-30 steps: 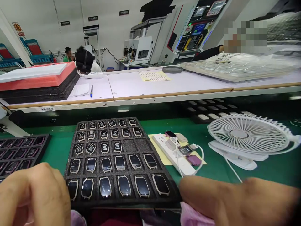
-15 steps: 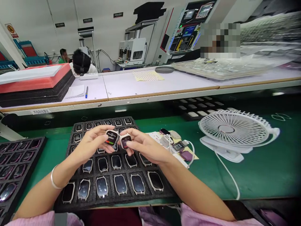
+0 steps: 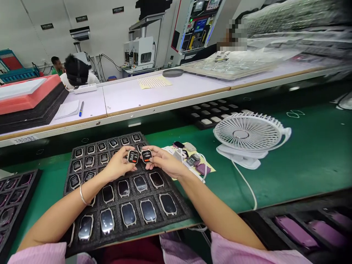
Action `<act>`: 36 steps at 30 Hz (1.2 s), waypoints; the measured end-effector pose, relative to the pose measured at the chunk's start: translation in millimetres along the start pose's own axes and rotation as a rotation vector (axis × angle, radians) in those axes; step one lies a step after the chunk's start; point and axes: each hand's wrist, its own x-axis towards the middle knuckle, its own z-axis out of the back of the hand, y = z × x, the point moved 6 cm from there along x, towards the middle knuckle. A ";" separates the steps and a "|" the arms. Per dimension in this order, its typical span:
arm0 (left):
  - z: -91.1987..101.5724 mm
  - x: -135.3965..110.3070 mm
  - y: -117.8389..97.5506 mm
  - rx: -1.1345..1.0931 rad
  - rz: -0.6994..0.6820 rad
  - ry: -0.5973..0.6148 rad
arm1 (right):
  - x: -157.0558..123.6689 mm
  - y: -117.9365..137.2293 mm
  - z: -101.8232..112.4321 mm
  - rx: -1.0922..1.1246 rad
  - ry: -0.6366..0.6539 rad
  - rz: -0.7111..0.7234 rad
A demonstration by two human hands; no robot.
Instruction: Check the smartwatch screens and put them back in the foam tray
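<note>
Over a dark foam tray (image 3: 115,200), my left hand (image 3: 119,164) pinches a smartwatch body (image 3: 133,157) whose lit screen has text and a red bar. My right hand (image 3: 165,161) grips a second smartwatch body (image 3: 147,156), its screen also lit with a red patch. The two watches are side by side, faces up toward me, close together. Rows of strapless watch bodies fill the tray's pockets below; several at the back show lit text, while the front ones (image 3: 128,213) have dark screens. My forearms hide part of the tray.
Right of the tray, chargers and watch pieces (image 3: 192,160) lie on yellow paper beside a white clip fan (image 3: 247,134) with a cable. Trays of purple-framed watches (image 3: 13,198) and purple parts (image 3: 297,231) flank me. A raised shelf (image 3: 123,99) crosses behind; people are beyond it.
The view has swung to the right, so the scene sits further left, and more purple parts show at lower right. Both watches stay in my hands; the left one's screen shows different content.
</note>
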 end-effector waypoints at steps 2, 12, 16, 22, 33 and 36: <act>-4.3 6.3 5.0 0.185 -0.012 0.018 | -0.1 -2.2 4.6 -0.013 0.038 0.002; -10.6 0.0 2.2 0.774 -0.067 0.038 | 6.3 -4.6 20.7 -0.876 0.111 0.170; 25.8 -37.4 -11.4 0.884 -0.121 -0.026 | 6.9 1.7 21.4 -1.011 0.202 0.178; 116.6 -135.9 5.7 0.919 0.006 -0.290 | 2.7 23.1 -22.6 -1.139 0.232 0.292; 108.9 -204.0 71.1 1.144 0.388 -0.336 | 5.4 -33.4 -224.5 -1.627 0.603 0.504; 104.6 -202.2 71.3 1.129 0.373 -0.362 | 10.0 -36.7 -234.7 -1.661 0.583 0.474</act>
